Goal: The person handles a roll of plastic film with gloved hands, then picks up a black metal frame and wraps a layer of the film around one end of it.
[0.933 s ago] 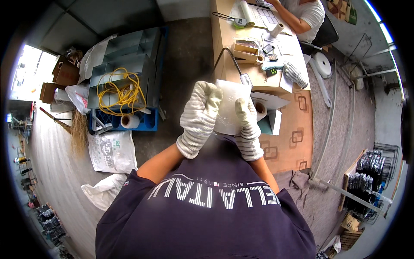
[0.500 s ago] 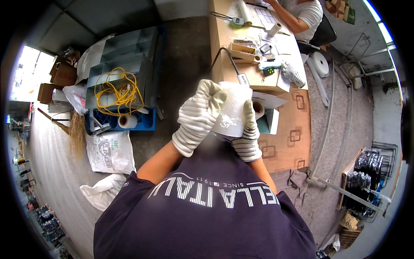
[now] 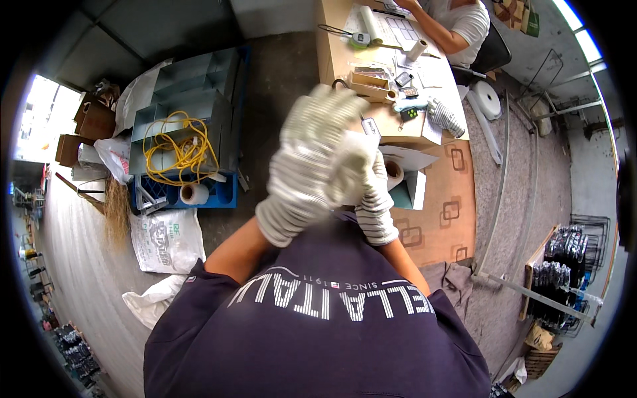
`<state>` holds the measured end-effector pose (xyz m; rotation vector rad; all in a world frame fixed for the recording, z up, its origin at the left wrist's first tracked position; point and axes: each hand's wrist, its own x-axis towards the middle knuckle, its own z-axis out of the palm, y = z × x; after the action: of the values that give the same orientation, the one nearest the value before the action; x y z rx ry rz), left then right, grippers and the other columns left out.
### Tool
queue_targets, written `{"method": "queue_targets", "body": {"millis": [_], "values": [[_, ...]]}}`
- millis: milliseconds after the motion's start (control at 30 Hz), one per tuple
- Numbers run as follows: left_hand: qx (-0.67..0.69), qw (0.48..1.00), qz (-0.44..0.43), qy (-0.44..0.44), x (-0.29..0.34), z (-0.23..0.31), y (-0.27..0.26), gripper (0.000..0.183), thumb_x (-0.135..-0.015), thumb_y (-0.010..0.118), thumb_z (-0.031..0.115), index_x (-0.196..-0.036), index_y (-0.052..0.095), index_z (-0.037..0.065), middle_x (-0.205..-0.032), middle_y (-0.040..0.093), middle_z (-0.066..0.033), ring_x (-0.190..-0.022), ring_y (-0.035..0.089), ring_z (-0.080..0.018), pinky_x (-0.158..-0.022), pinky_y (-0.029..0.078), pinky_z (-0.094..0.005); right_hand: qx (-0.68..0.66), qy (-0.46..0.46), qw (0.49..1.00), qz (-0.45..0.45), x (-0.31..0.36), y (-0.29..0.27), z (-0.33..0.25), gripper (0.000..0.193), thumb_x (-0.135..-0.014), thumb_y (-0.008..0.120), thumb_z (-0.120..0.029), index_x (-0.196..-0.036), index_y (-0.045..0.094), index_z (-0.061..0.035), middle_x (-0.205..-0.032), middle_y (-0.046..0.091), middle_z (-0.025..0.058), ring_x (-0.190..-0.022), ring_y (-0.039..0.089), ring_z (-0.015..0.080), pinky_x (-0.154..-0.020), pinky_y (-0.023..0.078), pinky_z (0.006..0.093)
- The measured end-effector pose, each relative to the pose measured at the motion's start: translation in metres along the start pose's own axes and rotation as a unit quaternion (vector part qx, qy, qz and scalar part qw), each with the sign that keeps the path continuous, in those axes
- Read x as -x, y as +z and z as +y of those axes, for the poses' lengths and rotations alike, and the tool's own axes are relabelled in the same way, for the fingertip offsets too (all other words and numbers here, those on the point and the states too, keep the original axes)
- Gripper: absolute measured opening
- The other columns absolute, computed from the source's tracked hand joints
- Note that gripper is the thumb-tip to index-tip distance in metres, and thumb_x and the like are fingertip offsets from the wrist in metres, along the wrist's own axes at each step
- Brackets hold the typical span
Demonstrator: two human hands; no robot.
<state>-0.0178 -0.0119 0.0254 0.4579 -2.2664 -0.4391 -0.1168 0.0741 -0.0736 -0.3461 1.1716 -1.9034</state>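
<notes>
Along the left side of the room, brown cardboard boxes (image 3: 98, 125) are standing near a straw-coloured bristle broom (image 3: 117, 207). Further right, a blue plastic pallet (image 3: 227, 195) is bearing grey metal trays with compartments (image 3: 213, 69), and we are seeing a loose coil of yellow cable (image 3: 211, 149) lying over them.

Nearer the middle, we are holding our left hand (image 3: 308, 156), in an off-white knitted glove with grey stripes, up before our dark printed shirt (image 3: 312, 348); its fingers are pointing away from us but blurring, so we cannot tell how far it is opening. Our right hand (image 3: 373, 191), gloved alike, is standing just behind it, partly covered; we cannot tell how far its fingers are closing. Whatever is lying between the palms is hiding behind the left glove, so we cannot tell what either hand is gripping.

Just right of the right hand, a white roll with a brown core (image 3: 394, 174) is sitting at an open white box with a teal inside (image 3: 417, 189). Beyond, a light wooden desk (image 3: 334, 60) is carrying a grey-and-green tape measure (image 3: 360, 40), a shallow tan box (image 3: 369, 85) and another striped glove (image 3: 446, 118). A person in a white shirt (image 3: 470, 30) is sitting alongside.
</notes>
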Motion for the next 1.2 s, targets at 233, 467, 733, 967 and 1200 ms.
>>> {"method": "queue_targets", "body": {"millis": [233,467,733,967,1200], "values": [[0.084,0.994,-0.018,-0.069,0.025,-0.017,0.051,0.033,-0.088,0.052,0.026,-0.113,0.056,0.005,-0.119,0.053,-0.0127,-0.114,0.047,-0.0275,-0.098,0.033,-0.0361,-0.022,0.049,0.998,-0.046,-0.001,0.0,0.005,0.053,-0.076,0.071,-0.016,-0.12,0.043,-0.005,-0.108,0.054,0.0058,-0.097,0.052,0.0124,-0.083,0.045,0.025],[0.54,0.78,0.021,-0.316,0.024,-0.024,0.057,0.037,-0.085,0.061,0.031,-0.108,0.056,0.004,-0.103,0.059,-0.0079,-0.093,0.054,-0.0121,-0.084,0.044,-0.0262,-0.06,0.075,0.992,-0.087,0.015,0.014,-0.022,0.05,-0.081,0.064,-0.034,-0.119,0.045,-0.0076,-0.108,0.053,0.0049,-0.098,0.052,0.0141,-0.084,0.044,0.0291],[0.581,0.771,0.073,-0.249,0.032,-0.028,0.047,0.032,-0.088,0.055,0.035,-0.092,0.061,0.003,-0.089,0.062,-0.0043,-0.09,0.054,-0.0111,-0.082,0.042,-0.0253,0.028,0.05,0.993,-0.102,0.021,0.023,-0.034,0.048,-0.088,0.051,-0.042,-0.121,0.042,-0.0071,-0.111,0.052,0.0075,-0.099,0.051,0.0143,-0.086,0.043,0.0293],[0.566,0.753,0.079,-0.325,0.035,-0.021,0.046,0.056,-0.09,0.037,0.052,-0.106,0.054,0.002,-0.107,0.058,-0.0113,-0.101,0.054,-0.0187,-0.09,0.042,-0.031,0.086,-0.021,0.994,-0.066,0.02,0.023,-0.033,0.047,-0.093,0.042,-0.04,-0.125,0.039,-0.0055,-0.115,0.051,0.0086,-0.102,0.049,0.0151,-0.089,0.041,0.0289],[0.597,0.712,0.025,-0.368,0.061,-0.006,0.073,0.088,-0.074,0.074,0.019,-0.138,0.013,0.014,-0.122,0.042,-0.0067,-0.107,0.047,-0.0165,-0.093,0.041,-0.0319,0.241,-0.063,0.966,0.071,0.011,0.011,-0.032,0.041,-0.096,0.037,-0.03,-0.12,0.048,0.0005,-0.12,0.05,0.011,-0.108,0.045,0.0166,-0.094,0.036,0.0315]]}}
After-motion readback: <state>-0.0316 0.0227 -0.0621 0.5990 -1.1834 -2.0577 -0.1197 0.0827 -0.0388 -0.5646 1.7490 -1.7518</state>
